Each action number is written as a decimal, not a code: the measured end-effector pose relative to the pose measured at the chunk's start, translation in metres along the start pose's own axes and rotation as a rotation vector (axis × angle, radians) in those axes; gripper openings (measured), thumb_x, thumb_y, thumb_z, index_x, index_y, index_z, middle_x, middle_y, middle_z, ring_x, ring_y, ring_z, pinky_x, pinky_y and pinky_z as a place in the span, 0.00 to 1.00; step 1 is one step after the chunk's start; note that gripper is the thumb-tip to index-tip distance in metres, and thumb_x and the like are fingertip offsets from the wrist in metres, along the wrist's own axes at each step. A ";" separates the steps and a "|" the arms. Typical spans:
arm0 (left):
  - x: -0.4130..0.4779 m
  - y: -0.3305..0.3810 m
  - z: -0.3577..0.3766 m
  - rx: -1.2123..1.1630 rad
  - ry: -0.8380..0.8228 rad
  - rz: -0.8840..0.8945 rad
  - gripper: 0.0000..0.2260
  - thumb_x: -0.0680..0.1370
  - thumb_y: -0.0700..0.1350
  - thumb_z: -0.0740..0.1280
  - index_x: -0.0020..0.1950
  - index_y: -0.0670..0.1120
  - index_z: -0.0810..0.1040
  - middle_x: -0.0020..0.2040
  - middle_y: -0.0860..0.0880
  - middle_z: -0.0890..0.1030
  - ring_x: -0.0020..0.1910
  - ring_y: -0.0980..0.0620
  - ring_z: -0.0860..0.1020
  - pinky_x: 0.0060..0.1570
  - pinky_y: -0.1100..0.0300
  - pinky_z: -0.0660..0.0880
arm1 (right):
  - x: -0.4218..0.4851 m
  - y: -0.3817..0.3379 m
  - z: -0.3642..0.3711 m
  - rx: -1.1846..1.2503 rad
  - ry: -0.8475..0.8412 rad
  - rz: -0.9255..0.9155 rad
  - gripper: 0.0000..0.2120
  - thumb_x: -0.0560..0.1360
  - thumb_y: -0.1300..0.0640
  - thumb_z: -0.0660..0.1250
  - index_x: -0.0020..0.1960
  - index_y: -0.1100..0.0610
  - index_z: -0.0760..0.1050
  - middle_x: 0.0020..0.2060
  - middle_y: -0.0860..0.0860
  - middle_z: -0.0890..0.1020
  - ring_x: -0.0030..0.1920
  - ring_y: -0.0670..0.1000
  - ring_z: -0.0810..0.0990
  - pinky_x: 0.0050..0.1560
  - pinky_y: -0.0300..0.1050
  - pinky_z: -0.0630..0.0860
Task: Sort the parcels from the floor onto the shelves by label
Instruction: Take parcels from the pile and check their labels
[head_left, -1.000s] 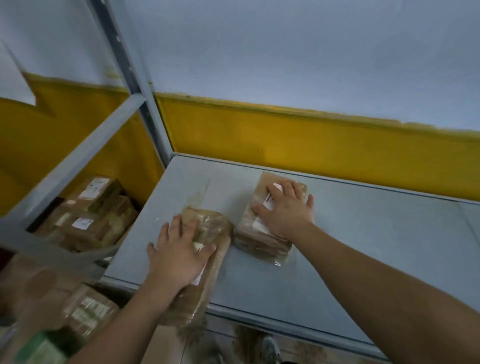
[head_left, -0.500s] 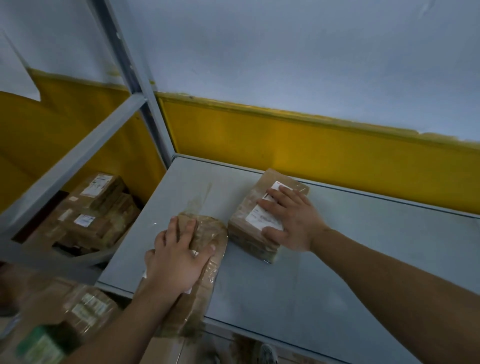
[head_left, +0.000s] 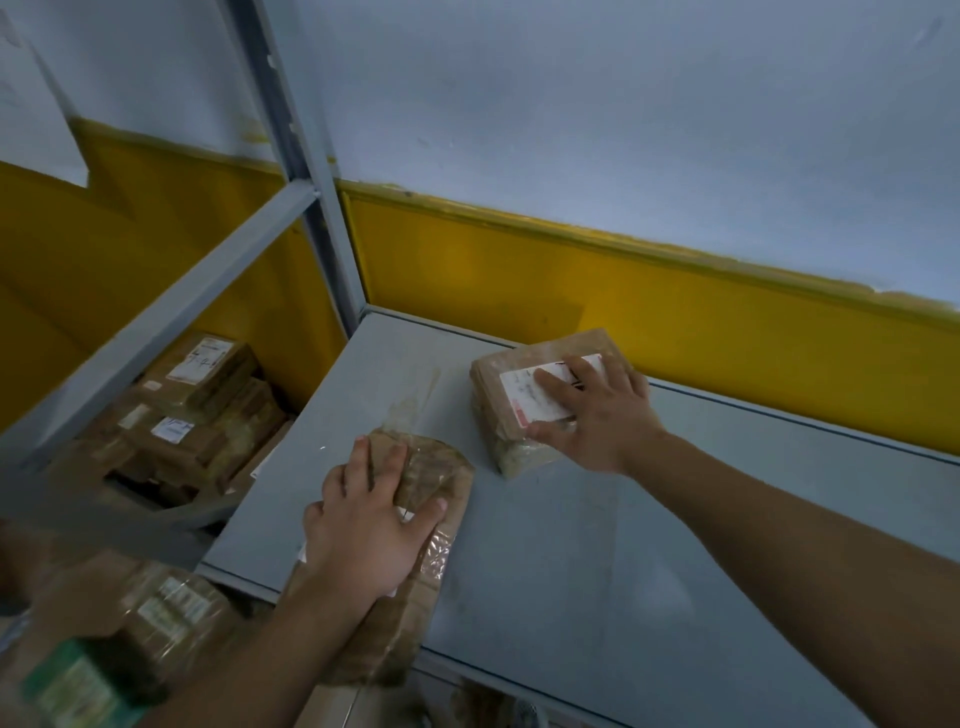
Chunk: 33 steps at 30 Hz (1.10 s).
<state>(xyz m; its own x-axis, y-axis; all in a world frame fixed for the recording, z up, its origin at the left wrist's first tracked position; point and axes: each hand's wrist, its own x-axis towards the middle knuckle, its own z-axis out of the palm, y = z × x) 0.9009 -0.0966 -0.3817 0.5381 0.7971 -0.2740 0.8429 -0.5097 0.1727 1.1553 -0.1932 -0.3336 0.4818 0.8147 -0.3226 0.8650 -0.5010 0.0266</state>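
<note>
Lower left of the frame is mostly blur: a few taped blurry parcels (head_left: 171, 608) down there, labels unreadable. The long parcel (head_left: 436, 561) in the lower middle is half hidden under the left hand (head_left: 363, 525), and its near end sticks out past the front edge of the grey shelf (head_left: 597, 571). That hand lies flat on it, fingers spread and straight, not gripping. The right hand (head_left: 597, 415), centre right, presses down on a boxy parcel (head_left: 493, 410) further back on the same shelf, with straight fingers covering part of its white label (head_left: 524, 395) and the thumb along the near edge. The print's too small to read. The next bay at mid left holds stacked parcels (head_left: 208, 410), partly behind a grey beam (head_left: 156, 322).
</note>
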 end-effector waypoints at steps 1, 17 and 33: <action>0.001 -0.001 0.000 0.002 -0.004 0.002 0.36 0.74 0.73 0.49 0.78 0.60 0.44 0.80 0.50 0.41 0.77 0.43 0.50 0.70 0.42 0.57 | 0.000 -0.002 0.001 0.004 -0.009 0.024 0.48 0.63 0.18 0.33 0.79 0.36 0.44 0.80 0.48 0.46 0.78 0.63 0.41 0.76 0.64 0.40; 0.004 -0.003 -0.002 -0.032 -0.047 -0.008 0.36 0.74 0.73 0.51 0.78 0.62 0.44 0.79 0.53 0.38 0.77 0.44 0.47 0.71 0.42 0.55 | 0.053 -0.067 -0.008 0.112 0.012 -0.008 0.35 0.75 0.26 0.49 0.78 0.37 0.47 0.80 0.50 0.47 0.77 0.67 0.37 0.73 0.68 0.49; 0.003 -0.003 0.001 -0.061 -0.018 -0.046 0.44 0.62 0.75 0.40 0.77 0.64 0.46 0.79 0.54 0.41 0.76 0.47 0.48 0.70 0.44 0.55 | 0.101 -0.136 -0.032 0.277 -0.046 0.049 0.35 0.78 0.30 0.49 0.80 0.40 0.43 0.80 0.50 0.40 0.76 0.67 0.33 0.73 0.72 0.45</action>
<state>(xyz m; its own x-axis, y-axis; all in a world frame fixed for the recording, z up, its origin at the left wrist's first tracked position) 0.8999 -0.0930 -0.3843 0.4994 0.8130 -0.2995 0.8654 -0.4516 0.2171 1.0911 -0.0333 -0.3401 0.5100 0.7763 -0.3704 0.7665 -0.6056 -0.2139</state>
